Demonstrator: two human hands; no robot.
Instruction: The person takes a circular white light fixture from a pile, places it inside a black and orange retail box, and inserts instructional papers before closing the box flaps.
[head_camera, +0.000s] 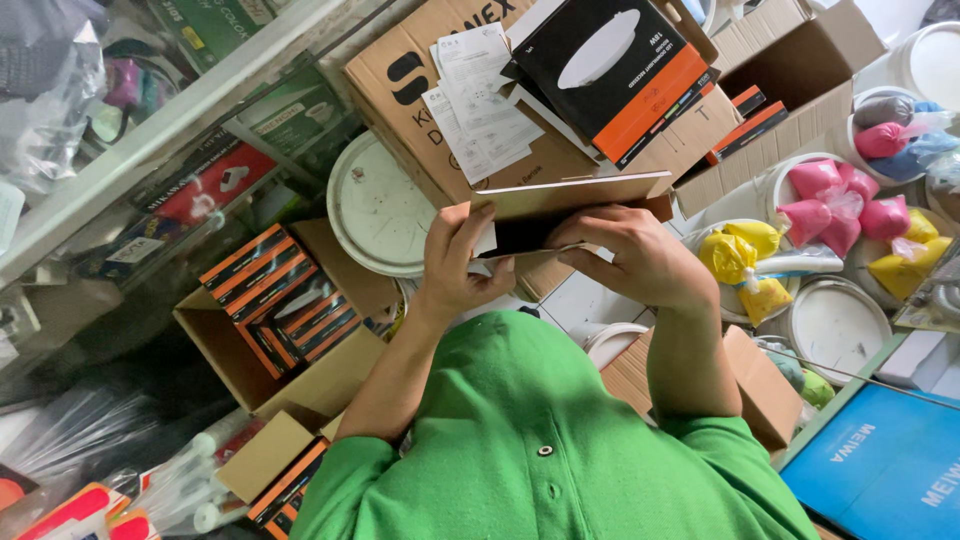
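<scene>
Both my hands hold a flat box (575, 197) with a brown cardboard flap and a dark inside, just in front of my green shirt (540, 440). My left hand (458, 258) grips its left end, thumb on top. My right hand (640, 258) covers the lower right edge, fingers curled around it. The flap stands open, tilted away from me.
Behind the held box is a large cardboard carton (420, 90) bearing paper sheets (480, 110) and a black-and-orange lamp box (610, 75). An open carton (215, 345) of similar orange-black boxes sits at the left. White buckets with coloured powder bags (835, 205) stand right. A glass display case (150, 150) is far left.
</scene>
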